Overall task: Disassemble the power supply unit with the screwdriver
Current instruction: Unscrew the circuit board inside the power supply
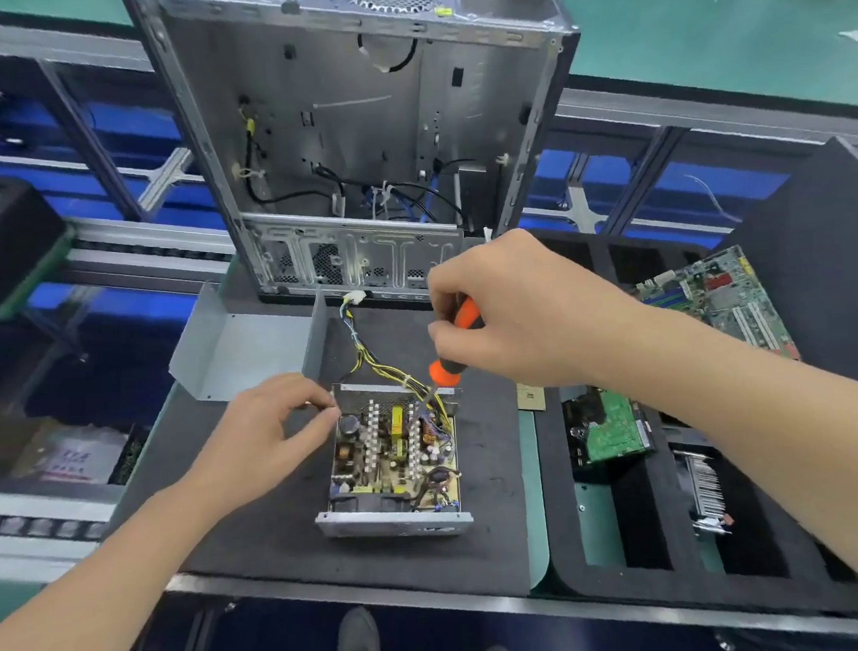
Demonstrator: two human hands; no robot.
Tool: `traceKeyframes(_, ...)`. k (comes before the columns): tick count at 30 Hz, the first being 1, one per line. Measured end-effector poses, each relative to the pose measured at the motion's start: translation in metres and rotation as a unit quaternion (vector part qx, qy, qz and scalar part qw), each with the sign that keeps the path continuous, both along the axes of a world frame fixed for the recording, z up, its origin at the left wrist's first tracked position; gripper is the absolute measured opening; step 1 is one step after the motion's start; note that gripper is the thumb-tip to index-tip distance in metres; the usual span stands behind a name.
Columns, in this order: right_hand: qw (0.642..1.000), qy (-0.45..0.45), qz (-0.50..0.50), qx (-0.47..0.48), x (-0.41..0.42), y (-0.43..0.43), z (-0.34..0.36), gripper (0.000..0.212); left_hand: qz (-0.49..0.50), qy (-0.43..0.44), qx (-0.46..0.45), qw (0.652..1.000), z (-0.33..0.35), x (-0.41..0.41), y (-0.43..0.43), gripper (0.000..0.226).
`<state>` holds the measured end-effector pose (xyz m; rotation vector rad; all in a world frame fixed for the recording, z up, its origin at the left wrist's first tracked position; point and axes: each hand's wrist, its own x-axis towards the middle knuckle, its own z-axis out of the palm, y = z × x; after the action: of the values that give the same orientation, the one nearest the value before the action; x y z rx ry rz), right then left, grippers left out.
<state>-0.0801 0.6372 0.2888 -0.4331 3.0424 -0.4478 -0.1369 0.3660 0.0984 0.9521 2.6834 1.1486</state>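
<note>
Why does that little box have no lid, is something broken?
Nothing looks broken. The power supply unit sits open on the black mat, its grey cover lying behind it to the left and its wires trailing loose. The right hand holds the screwdriver at its back edge; the left hand pinches a back corner.

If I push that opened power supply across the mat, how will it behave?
Power supply is probably stiff and heavyish: metal walls, dense heatsinks. Its wire bundle looks floppy and is likely to trail. Exposed components seem fragile.
</note>
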Motion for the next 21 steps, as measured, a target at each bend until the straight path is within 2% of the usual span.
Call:
traceKeyframes(3, 1.000, 0.017, 0.005, -0.020, -0.017, -0.021, -0.007, 0.018, 0.078, 0.047, -0.079, 0.993, -0.017, 0.001, -0.040, 0.010)
traceKeyframes(5, 0.999, 0.024, 0.010, -0.025, -0.028, -0.037, -0.013, 0.016, 0.105, 0.062, -0.102, 0.987, -0.032, 0.003, -0.056, 0.004)
traceKeyframes(7, 0.999, 0.024, 0.015, -0.019, -0.038, -0.051, -0.020, 0.014, 0.129, 0.067, -0.112, 0.983, -0.049, 0.005, -0.063, 0.008)
traceKeyframes(8, 0.999, 0.023, 0.017, -0.017, -0.041, -0.057, -0.024, 0.013, 0.139, 0.069, -0.114, 0.981, -0.058, 0.004, -0.065, 0.004)
traceKeyframes(12, 1.000, 0.006, 0.026, 0.002, -0.049, -0.072, -0.037, 0.011, 0.175, 0.054, -0.104, 0.977, -0.078, 0.003, -0.062, 0.019)
traceKeyframes(17, 0.999, -0.010, 0.024, 0.020, -0.050, -0.076, -0.044, 0.013, 0.184, 0.029, -0.087, 0.979, -0.068, 0.007, -0.060, 0.018)
traceKeyframes(19, 1.000, -0.006, 0.015, 0.026, -0.050, -0.076, -0.045, 0.012, 0.152, -0.029, -0.034, 0.987, -0.057, 0.014, -0.045, 0.020)
traceKeyframes(21, 1.000, -0.001, 0.005, 0.024, -0.050, -0.075, -0.045, 0.013, 0.083, -0.139, 0.039, 0.986, -0.051, 0.018, -0.025, 0.029)
